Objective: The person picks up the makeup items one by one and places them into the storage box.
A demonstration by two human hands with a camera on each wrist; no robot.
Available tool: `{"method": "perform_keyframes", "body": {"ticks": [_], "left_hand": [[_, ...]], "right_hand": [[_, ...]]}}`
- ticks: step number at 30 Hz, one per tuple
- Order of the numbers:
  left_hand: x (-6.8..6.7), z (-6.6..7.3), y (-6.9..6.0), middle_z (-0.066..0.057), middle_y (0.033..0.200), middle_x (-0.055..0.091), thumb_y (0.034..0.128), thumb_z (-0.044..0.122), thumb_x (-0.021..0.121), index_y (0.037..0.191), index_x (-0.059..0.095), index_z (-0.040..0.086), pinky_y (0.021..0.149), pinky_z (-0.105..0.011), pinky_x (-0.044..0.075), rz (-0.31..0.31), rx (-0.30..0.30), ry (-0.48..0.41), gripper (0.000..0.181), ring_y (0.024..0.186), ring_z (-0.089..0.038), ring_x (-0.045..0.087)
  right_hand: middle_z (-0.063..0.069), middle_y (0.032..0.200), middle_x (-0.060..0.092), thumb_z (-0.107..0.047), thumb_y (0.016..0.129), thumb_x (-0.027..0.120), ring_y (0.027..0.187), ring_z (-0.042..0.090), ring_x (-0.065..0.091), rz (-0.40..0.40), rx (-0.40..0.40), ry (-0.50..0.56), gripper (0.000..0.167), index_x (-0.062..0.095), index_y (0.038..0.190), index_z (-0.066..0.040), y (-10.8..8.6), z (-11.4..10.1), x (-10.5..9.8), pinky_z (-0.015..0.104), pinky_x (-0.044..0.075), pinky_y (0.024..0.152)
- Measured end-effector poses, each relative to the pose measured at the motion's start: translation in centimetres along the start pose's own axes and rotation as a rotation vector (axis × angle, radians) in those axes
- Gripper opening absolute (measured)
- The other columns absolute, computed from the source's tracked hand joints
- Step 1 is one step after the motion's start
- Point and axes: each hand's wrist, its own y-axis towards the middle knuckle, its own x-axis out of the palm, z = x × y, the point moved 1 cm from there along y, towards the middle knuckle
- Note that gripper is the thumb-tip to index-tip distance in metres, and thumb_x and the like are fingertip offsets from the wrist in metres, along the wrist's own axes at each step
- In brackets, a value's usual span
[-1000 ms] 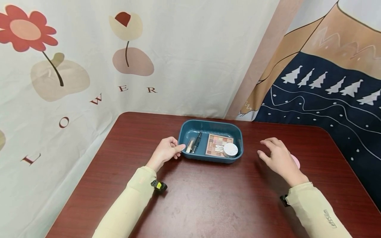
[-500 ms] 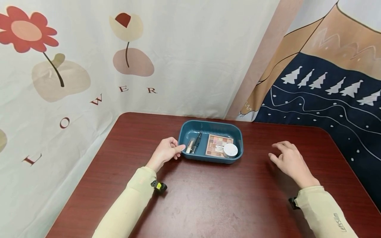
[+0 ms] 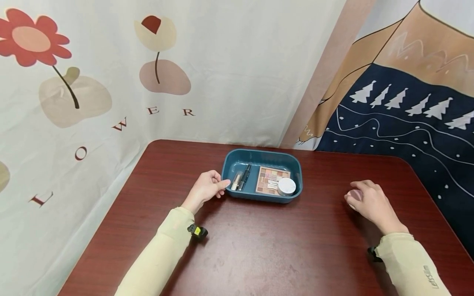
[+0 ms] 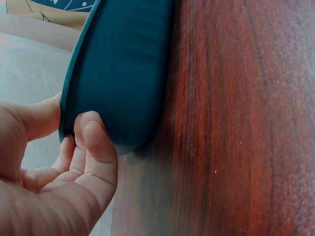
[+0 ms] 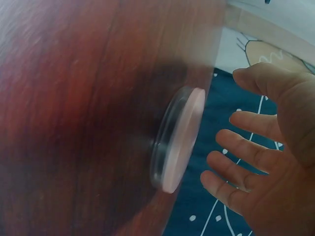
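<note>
At the left end of a teal plastic bin [image 3: 259, 197], my left hand [image 3: 203, 190] pinches the rim. In the left wrist view its thumb lies on one side of the bin wall [image 4: 118, 73] and the curled fingers on the other. My right hand [image 3: 375, 207] hovers over a round, flat case [image 3: 356, 195] on the right of the table. The right wrist view shows the case [image 5: 184, 142] with a pink top and clear lower part, fingers apart from it. Inside the bin lie a lipstick-like tube [image 3: 235, 182], a black pen-shaped stick [image 3: 245, 177], a palette [image 3: 263, 181] and a round white container [image 3: 286, 186].
The dark red wooden table [image 3: 259, 246] ends at curtains behind it. A white flower-print curtain [image 3: 237, 82] hangs at the back and left, a navy tree-print one [image 3: 392, 123] at the right. Thin white strips [image 3: 273, 185] show on the palette.
My right hand has moved rightward, away from the bin, and is now over the round case. The left hand and the bin have stayed in place.
</note>
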Motion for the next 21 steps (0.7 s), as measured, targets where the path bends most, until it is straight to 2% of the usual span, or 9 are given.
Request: {"method": "perform_keyframes", "body": {"ticks": [7,21], "left_hand": [[0.0,0.0,-0.2,-0.008,0.069,0.065,0.0957,0.015,0.076,0.085,0.053,0.004,0.064,-0.035,0.059,0.004,0.007,0.008,0.028,0.057,-0.014,0.062],[0.0,0.1,-0.1,-0.008,0.069,0.064,0.0952,0.015,0.076,0.086,0.052,0.004,0.064,-0.035,0.060,0.000,-0.011,0.005,0.028,0.058,-0.016,0.063]], "right_hand": [[0.039,0.125,0.053,-0.019,0.091,0.075,0.110,0.056,0.046,-0.056,0.043,-0.006,0.048,0.060,0.125,0.011,-0.4,0.8,0.1,0.070,0.049,0.082],[0.041,0.126,0.051,-0.029,0.085,0.081,0.108,0.057,0.044,-0.137,0.058,-0.018,0.067,0.055,0.130,0.014,-0.5,1.6,-0.1,0.067,0.052,0.078]]}}
